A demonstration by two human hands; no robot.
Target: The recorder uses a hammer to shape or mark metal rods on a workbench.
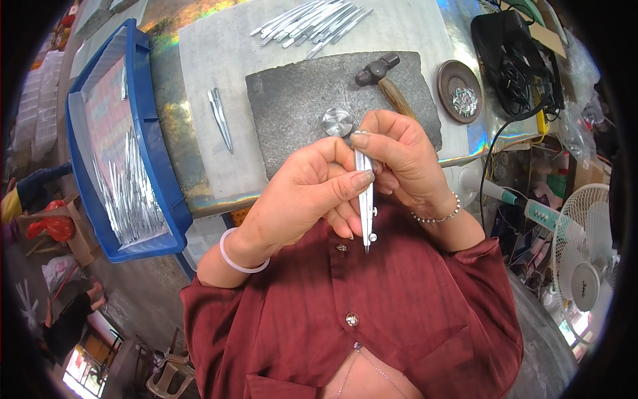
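Close in front of my chest, my left hand (307, 188) grips a silver metal drawing compass (365, 206), its thumb lying along the legs. The compass has small side screws and its pointed end faces down toward me. My right hand (404, 156) is closed at the compass's top end, thumb and index finger pinched there; whether a tiny part sits between them is hidden. Just beyond the hands, a round shiny metal disc (337, 122) rests on a dark stone slab (292, 100). A hammer (385, 78) with a wooden handle lies on the slab's right part.
Left stands a blue tray (156, 159) with many silver legs (133, 199). One slim metal piece (220, 120) lies left of the slab; a pile of metal pieces (312, 25) is beyond it. Right are a brown dish (448, 73) of small parts, a black bag (508, 53) and a fan (585, 246).
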